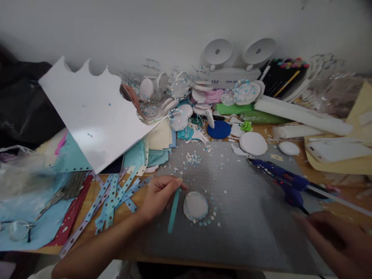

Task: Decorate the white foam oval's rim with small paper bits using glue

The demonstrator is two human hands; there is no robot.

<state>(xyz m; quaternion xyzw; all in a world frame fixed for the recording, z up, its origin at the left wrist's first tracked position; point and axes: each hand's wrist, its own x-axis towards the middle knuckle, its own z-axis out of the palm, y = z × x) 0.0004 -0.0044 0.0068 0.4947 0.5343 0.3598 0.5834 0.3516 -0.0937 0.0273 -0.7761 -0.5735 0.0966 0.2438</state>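
Note:
My left hand point(160, 195) rests on the grey cutting mat point(241, 217), its fingers pinched on the top of a thin teal paper strip point(173, 212) that lies along the mat. Just right of the strip sits a small white foam disc point(195, 205) ringed with tiny blue and white paper bits. My right hand point(338, 241) is low at the right edge, blurred by motion, below a blue hot glue gun point(283, 179) that lies on the mat; its fingers cannot be made out.
A large white sheet point(93, 112) with a scalloped edge leans at the left over punched blue paper strips point(114, 197). Decorated foam discs point(177, 97), a blue disc point(219, 129), white ovals point(253, 143) and green foam crowd the back. Eyeglasses point(16, 229) lie at far left.

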